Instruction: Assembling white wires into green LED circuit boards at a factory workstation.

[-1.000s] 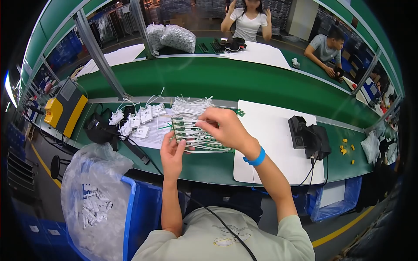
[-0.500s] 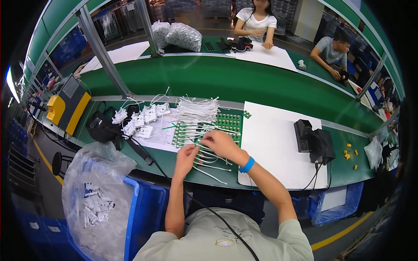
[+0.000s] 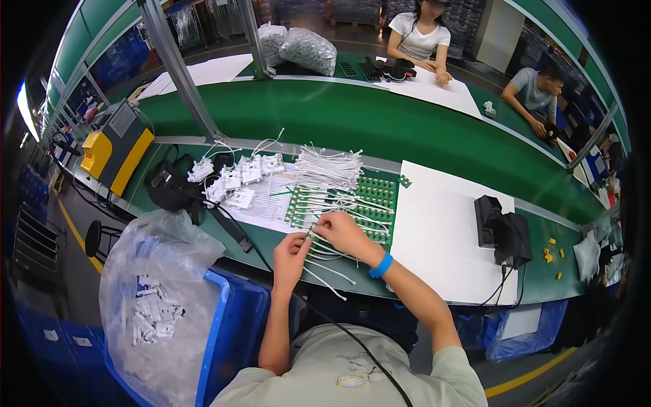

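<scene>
My left hand (image 3: 289, 259) is closed, its thumb and fingers pinching a small green circuit board (image 3: 310, 236) with a white cable at it. Close beside it, my right hand (image 3: 341, 233) is closed at the same spot; its fingertips look pinched on a white cable, though the exact grip is hidden. Under and around both hands lie several loose white cables (image 3: 329, 275). Just beyond is a panel of small green circuit boards (image 3: 380, 197), partly covered by cables. A thick bundle of white cables (image 3: 329, 168) rests at its far side.
White plastic housings (image 3: 251, 169) with cables lie left of the panel, near a black pouch (image 3: 169, 186). A white sheet (image 3: 434, 237) with a black device (image 3: 503, 234) covers the right. A blue bin (image 3: 234, 319) with a plastic bag stands lower left. Two people work across the bench.
The whole view has shifted, so the bench appears further right and lower. My hands remain together over the cables, now a little nearer my body. The person opposite has brought their hands together.
</scene>
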The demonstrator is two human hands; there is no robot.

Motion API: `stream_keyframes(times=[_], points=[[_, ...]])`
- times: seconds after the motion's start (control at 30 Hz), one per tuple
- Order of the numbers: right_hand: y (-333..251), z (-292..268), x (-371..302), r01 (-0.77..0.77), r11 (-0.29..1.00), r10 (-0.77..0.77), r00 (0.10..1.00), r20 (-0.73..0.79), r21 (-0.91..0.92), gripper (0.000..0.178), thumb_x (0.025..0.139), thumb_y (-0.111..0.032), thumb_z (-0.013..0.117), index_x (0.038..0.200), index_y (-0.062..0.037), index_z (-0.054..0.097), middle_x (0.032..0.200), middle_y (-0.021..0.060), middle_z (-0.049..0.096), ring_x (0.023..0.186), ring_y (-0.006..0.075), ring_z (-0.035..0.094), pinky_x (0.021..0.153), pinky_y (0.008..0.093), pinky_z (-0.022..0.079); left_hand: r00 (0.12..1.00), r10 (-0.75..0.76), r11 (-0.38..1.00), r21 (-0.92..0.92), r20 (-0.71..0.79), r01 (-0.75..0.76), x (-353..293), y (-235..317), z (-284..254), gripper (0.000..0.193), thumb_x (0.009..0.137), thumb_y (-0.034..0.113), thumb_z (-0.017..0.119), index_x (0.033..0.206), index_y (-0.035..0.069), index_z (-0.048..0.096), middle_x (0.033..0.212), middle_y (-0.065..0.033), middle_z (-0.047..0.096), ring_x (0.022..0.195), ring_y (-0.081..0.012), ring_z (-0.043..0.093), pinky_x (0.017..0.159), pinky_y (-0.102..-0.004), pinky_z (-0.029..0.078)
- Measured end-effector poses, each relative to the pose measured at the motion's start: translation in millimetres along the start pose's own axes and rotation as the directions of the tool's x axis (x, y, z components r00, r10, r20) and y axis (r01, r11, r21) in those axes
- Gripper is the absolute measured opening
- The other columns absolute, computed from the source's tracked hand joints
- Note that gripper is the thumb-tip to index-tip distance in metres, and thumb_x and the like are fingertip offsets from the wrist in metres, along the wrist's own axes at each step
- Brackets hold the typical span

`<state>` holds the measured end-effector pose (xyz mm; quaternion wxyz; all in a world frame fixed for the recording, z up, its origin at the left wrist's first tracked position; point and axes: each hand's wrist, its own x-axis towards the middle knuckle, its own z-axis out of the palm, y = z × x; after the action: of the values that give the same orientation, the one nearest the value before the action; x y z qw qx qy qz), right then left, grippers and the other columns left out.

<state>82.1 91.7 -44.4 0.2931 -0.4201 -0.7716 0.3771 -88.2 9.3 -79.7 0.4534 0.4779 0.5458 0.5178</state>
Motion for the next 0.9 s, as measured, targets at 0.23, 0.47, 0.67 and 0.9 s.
stream_keyframes(times=[0.23, 0.47, 0.67, 0.9], points=[[13.7, 28.2, 6.1, 0.016, 0.983, -0.037, 0.993, -0.112, -0.183, 0.022, 0.088, -0.018, 0.07, 0.086, 0.0045, 0.071, 0.077, 0.0237, 0.069, 0.074, 0.0411, 0.067, 0.07, 0.0479, 0.052, 0.873, 0.478, 0.702, 0.64, -0.098, -0.312, -16.9, 2.0, 5.1, 0.031, 0.085, 0.007, 0.074, 0.115, -0.001, 0.068, 0.111, -0.0145, 0.068, 0.099, -0.0313, 0.062, 0.088, -0.04, 0.05], [14.0, 22.3, 15.2, 0.019, 0.984, -0.039, 0.993, -0.113, -0.175, 0.021, 0.087, -0.018, 0.071, 0.091, 0.0021, 0.073, 0.081, 0.0198, 0.071, 0.075, 0.0365, 0.069, 0.069, 0.0433, 0.053, 0.866, 0.481, 0.51, 0.759, 0.138, -0.404, -31.1, -2.6, 9.3, 0.051, 0.091, 0.015, 0.069, 0.137, -0.002, 0.055, 0.146, -0.0157, 0.05, 0.124, -0.0359, 0.049, 0.103, -0.046, 0.042], [18.0, 41.0, 16.3, -0.012, 0.955, -0.025, 0.992, -0.122, -0.296, 0.021, 0.086, -0.022, 0.071, 0.09, -0.0014, 0.075, 0.082, 0.0195, 0.072, 0.077, 0.0372, 0.07, 0.069, 0.0453, 0.054, 0.869, 0.462, 0.423, 0.818, 0.175, -0.39, -37.4, -8.6, 2.3, 0.052, 0.092, 0.022, 0.066, 0.138, 0.0, 0.054, 0.148, -0.0152, 0.048, 0.126, -0.036, 0.047, 0.105, -0.0469, 0.04], [21.7, 32.2, 18.9, -0.082, 0.95, 0.04, 0.989, -0.143, -0.302, 0.02, 0.081, -0.02, 0.074, 0.088, -0.0011, 0.074, 0.08, 0.0182, 0.072, 0.077, 0.0373, 0.07, 0.069, 0.0463, 0.054, 0.837, 0.524, 0.425, 0.803, 0.158, -0.418, -34.9, -9.3, 9.5, 0.049, 0.093, 0.025, 0.064, 0.133, -0.001, 0.056, 0.142, -0.0166, 0.051, 0.125, -0.0359, 0.048, 0.106, -0.0464, 0.039]])
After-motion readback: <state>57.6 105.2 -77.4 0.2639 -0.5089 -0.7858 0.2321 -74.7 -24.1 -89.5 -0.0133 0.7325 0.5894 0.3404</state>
